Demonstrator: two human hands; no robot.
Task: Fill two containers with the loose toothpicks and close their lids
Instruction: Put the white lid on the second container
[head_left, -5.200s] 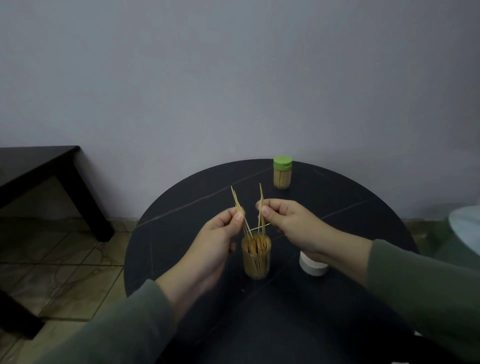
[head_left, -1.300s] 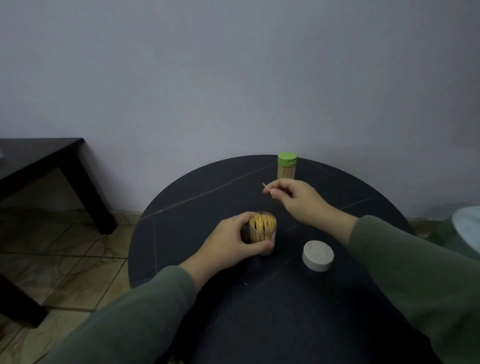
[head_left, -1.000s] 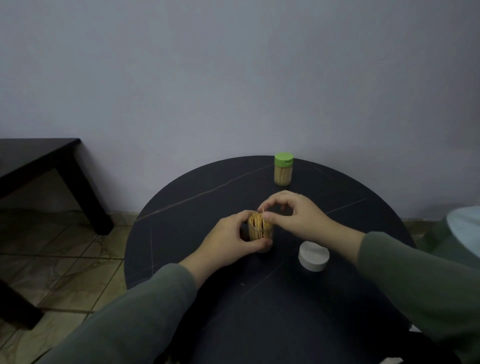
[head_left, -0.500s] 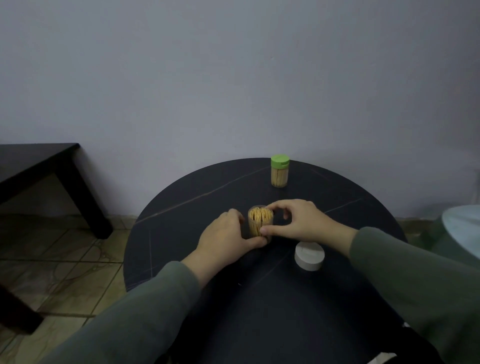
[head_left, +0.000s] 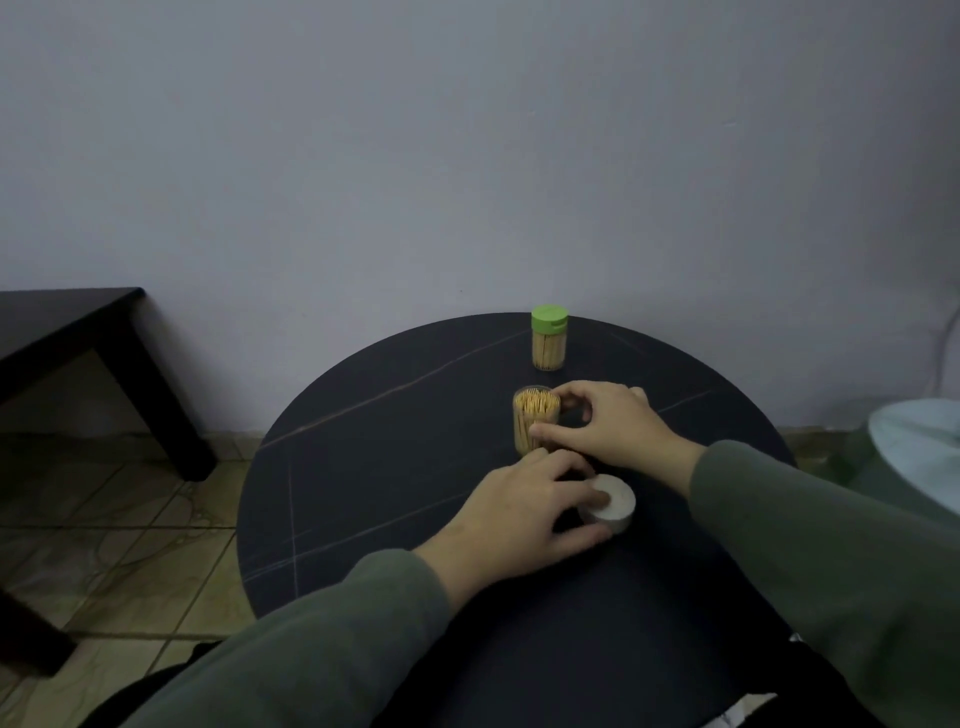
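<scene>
On the round black table, the white round plastic lid is gripped by the left hand, thumb and fingers curled around its sides. Just beyond it, the clear open container packed with wooden toothpicks is held upright by the right hand, whose thumb and fingers wrap its right side. Farther back, near the table's far edge, a second toothpick container with a green lid stands closed. A dark wooden side table is seen at the left.
</scene>
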